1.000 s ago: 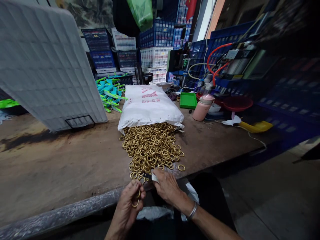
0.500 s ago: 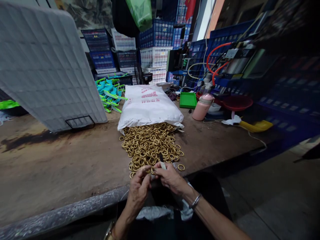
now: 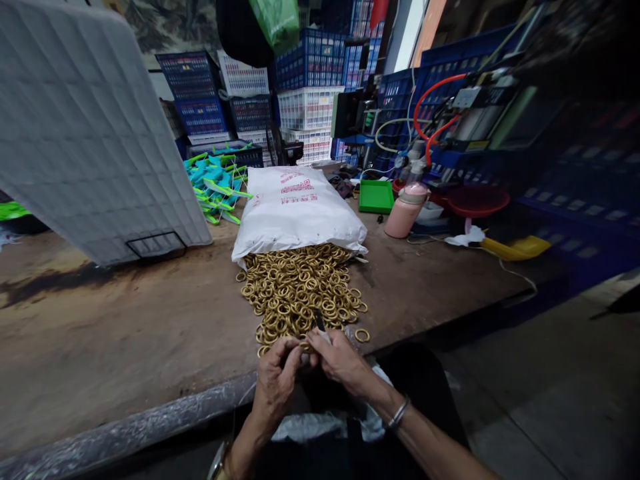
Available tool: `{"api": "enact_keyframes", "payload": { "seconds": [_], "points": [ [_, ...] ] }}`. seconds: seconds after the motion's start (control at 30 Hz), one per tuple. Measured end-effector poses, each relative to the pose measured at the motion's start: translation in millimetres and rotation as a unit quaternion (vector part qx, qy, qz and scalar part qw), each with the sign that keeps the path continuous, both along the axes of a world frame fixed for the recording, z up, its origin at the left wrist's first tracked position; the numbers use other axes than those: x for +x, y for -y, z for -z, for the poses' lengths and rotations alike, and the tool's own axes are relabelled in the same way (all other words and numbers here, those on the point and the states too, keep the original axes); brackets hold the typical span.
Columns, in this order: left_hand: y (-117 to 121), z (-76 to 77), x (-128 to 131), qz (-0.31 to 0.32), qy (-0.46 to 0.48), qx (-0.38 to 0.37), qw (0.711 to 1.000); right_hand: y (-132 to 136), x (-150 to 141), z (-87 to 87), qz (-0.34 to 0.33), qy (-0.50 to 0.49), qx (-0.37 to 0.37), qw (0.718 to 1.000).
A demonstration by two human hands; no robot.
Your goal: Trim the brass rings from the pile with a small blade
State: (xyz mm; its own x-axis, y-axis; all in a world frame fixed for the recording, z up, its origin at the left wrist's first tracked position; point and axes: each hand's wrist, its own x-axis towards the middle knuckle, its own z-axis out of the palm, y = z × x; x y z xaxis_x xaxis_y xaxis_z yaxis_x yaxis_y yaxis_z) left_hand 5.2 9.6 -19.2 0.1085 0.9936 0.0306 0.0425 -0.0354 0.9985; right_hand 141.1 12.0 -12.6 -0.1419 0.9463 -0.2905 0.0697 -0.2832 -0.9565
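At the table's front edge, my left hand (image 3: 277, 377) pinches a gold-coloured ring (image 3: 305, 346) between thumb and fingers. My right hand (image 3: 343, 363) meets it there, fingertips against the ring's right side. A slim black-and-pale tool (image 3: 319, 323) sticks up from the right hand's grip; its kind is unclear, and its lower part is hidden. Just beyond both hands lies a heap of similar rings (image 3: 295, 287), spilling from the mouth of a white woven sack (image 3: 300, 213) with red print. One loose ring (image 3: 362, 335) rests to the right of the hands.
A tall grey-white ribbed panel (image 3: 100, 133) stands on the left of the table (image 3: 150, 340). Blue-green plastic pieces (image 3: 215, 187) lie behind it. To the right are a green tray (image 3: 376, 196), a pink bottle (image 3: 404, 213) and a red dish (image 3: 475, 201). Stacked crates (image 3: 310, 67) fill the back.
The view has shifted slightly. My hands stay together at the ring, with the right fingers bent further over it and the tool's dark end tilted a little more to the left.
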Motion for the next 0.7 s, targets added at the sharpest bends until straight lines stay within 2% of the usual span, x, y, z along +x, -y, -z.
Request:
{"api": "enact_keyframes", "payload": {
  "seconds": [0.07, 0.13, 0.3, 0.4, 0.57, 0.7],
  "points": [
    [-0.1, -0.4, 1.6, 0.003, -0.003, 0.009, 1.000, -0.5, 0.3, -1.1, 0.009, 0.074, 0.073, 0.995],
    [0.1, 0.0, 3.6, 0.013, 0.009, -0.006, 1.000, -1.3, 0.4, -1.6, 0.012, 0.109, 0.105, 0.988],
    [2.9, 2.8, 7.2, 0.069, 0.055, -0.127, 0.988, -1.5, 0.5, -1.2, 0.015, 0.142, 0.118, 0.983],
    [5.4, 4.8, 8.1, 0.092, 0.106, -0.175, 0.975, -1.0, 1.6, -2.9, 0.013, 0.120, 0.109, 0.987],
    [7.7, 5.4, 10.6, 0.078, 0.205, -0.214, 0.952, -1.5, 4.3, -3.0, 0.025, 0.065, 0.075, 0.995],
    [8.4, 1.9, 11.6, 0.083, 0.224, -0.210, 0.948, 1.8, 6.4, 2.4, 0.031, 0.118, 0.104, 0.987]
  ]
}}
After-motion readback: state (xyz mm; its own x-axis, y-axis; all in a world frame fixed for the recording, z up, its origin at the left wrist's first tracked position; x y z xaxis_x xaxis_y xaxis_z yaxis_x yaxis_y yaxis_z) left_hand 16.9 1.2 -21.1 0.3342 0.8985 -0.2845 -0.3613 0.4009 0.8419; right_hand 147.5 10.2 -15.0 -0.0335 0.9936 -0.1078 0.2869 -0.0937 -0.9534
